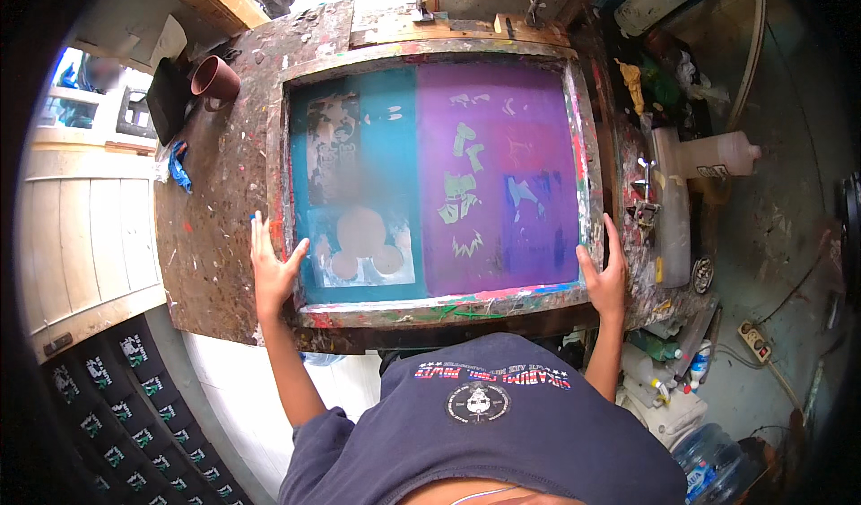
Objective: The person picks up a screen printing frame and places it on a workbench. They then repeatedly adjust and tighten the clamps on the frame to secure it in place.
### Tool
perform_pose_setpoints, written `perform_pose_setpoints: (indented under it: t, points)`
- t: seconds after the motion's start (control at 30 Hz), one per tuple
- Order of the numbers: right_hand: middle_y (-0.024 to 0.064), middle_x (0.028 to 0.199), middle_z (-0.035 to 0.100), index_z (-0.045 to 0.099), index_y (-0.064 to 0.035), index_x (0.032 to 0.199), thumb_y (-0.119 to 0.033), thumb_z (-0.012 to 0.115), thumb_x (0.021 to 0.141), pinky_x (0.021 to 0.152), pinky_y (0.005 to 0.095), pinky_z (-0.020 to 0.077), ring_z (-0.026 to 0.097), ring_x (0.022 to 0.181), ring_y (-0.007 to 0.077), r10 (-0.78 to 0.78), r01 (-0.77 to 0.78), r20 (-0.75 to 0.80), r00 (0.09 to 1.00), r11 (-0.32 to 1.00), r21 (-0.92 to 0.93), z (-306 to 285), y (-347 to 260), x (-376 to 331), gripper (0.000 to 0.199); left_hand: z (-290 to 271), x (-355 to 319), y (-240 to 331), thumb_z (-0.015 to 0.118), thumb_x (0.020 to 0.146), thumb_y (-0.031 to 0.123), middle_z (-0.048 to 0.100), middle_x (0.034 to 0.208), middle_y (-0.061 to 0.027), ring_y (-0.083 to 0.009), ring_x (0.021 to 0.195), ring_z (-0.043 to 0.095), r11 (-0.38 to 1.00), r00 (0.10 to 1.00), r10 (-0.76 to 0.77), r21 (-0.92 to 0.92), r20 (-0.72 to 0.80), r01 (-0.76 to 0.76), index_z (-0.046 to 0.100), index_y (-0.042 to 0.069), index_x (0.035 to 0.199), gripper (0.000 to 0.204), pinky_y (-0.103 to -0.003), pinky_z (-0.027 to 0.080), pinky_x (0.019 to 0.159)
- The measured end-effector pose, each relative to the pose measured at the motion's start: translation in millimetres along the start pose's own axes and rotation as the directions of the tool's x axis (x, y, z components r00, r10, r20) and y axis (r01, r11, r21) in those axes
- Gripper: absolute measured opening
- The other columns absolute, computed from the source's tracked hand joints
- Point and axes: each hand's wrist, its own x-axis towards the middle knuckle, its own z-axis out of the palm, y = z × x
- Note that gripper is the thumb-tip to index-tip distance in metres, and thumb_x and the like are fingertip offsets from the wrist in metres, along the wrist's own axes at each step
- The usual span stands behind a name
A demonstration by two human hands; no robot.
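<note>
A paint-stained wooden screen printing frame (448, 309) lies on the worktable in front of me. Its mesh has a teal left half (386, 155) with a round-eared silhouette and a purple right half (538, 92) with pale green and blue shapes. My left hand (276, 267) straddles the left rail near its front corner, thumb on the inner side and fingers along the outside. At the opposite rail, my right hand (605, 276) holds the frame the same way, thumb inward. What lies beneath the mesh is hidden.
Metal clamps with wing screws (534, 10) stand behind the frame. A reddish-brown mug (215, 79) and a blue rag (180, 166) sit at the left. Along the right edge are a translucent bottle (717, 155) and tools. Dark printed pieces (134, 415) are at lower left.
</note>
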Motion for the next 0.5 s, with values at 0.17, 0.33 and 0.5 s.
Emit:
perform_pose_setpoints:
  t: [0.17, 0.33, 0.5]
  points:
    - [0.0198, 0.15, 0.041, 0.032, -0.0009, 0.149, -0.015, 0.062, 0.092, 0.112, 0.0385, 0.0317, 0.041, 0.138, 0.0306, 0.064, -0.07, 0.05, 0.997, 0.991, 0.115, 8.8, 2.8, -1.9, 0.066, 7.3, -2.4, -10.9, 0.073, 0.08, 0.025, 0.029, 0.157, -0.0177, -0.0366, 0.141, 0.033, 0.984, 0.998, -0.037, -0.172, 0.053, 0.045, 0.033, 0.002, 0.148, 0.082, -0.042, 0.021, 0.118]
    - [0.021, 0.149, 0.041, 0.03, -0.0053, 0.151, -0.012, 0.058, 0.094, 0.11, 0.0373, 0.0335, 0.04, 0.138, 0.0306, 0.096, -0.103, 0.06, 0.994, 0.987, 0.126, 11.3, 7.4, -6.6, 0.063, 4.5, 1.8, -13.0, 0.074, 0.079, 0.021, 0.032, 0.155, -0.0174, -0.0374, 0.139, 0.036, 0.957, 0.998, -0.033, -0.285, 0.059, 0.048, 0.033, 0.003, 0.148, 0.082, -0.041, 0.021, 0.118]
    - [0.0193, 0.151, 0.039, 0.031, -0.0039, 0.15, -0.011, 0.057, 0.094, 0.111, 0.0367, 0.032, 0.038, 0.14, 0.0288, 0.074, -0.082, 0.059, 0.996, 0.986, 0.145, 10.4, 10.6, -1.5, 0.062, 6.7, -3.7, -6.4, 0.074, 0.079, 0.021, 0.036, 0.153, -0.0169, -0.0345, 0.139, 0.038, 0.968, 0.998, -0.056, -0.241, 0.042, 0.064, 0.034, 0.002, 0.148, 0.082, -0.041, 0.019, 0.119]
